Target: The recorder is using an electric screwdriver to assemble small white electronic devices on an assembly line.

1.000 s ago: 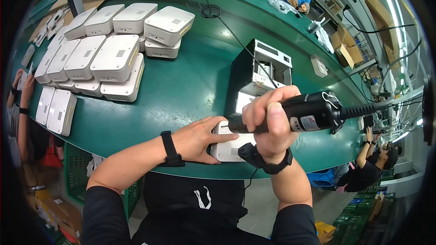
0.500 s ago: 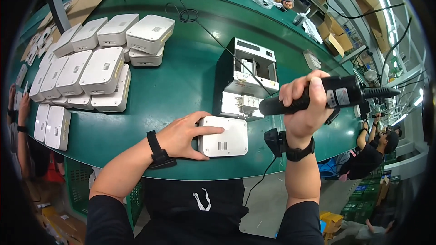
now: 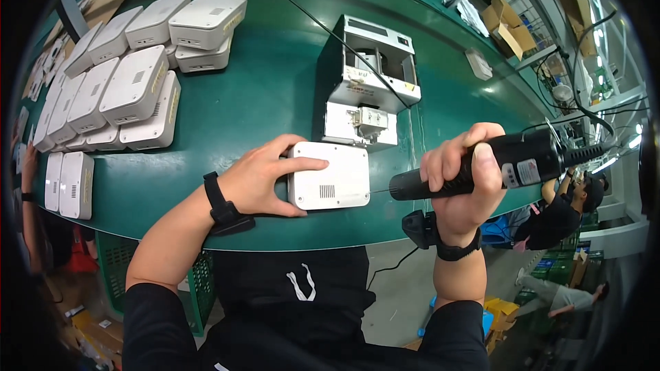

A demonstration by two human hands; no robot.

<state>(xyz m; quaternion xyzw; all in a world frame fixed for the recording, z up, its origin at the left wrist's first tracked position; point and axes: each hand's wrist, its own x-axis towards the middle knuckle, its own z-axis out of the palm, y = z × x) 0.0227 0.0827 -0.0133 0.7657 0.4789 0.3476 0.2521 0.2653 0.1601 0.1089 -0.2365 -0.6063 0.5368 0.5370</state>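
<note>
My left hand [image 3: 256, 177] grips the left end of a white plastic device case [image 3: 347, 173], with the index finger laid over its top and the thumb along the near side. The case lies flat on the green bench, vent slots and corner screw holes facing up. My right hand [image 3: 471, 175] is wrapped round a black corded electric screwdriver [image 3: 533, 163], held nearly level to the right of the case. Its thin bit points left, toward the case's near right corner; whether it touches is too fine to tell. Just beyond the case stands a screw feeder [image 3: 378, 86].
Stacked white cases [image 3: 130, 93] fill the left of the green bench [image 3: 247, 106], and two more [image 3: 75, 185] stand near its front edge. A black cable [image 3: 323, 41] hangs across the feeder. A green crate [image 3: 199, 295] sits below. Other people work around the bench.
The screwdriver has moved from the feeder's front to beside the case's near right corner, its bit now showing. My left hand keeps its grip on the case. The whole view has shifted slightly.
</note>
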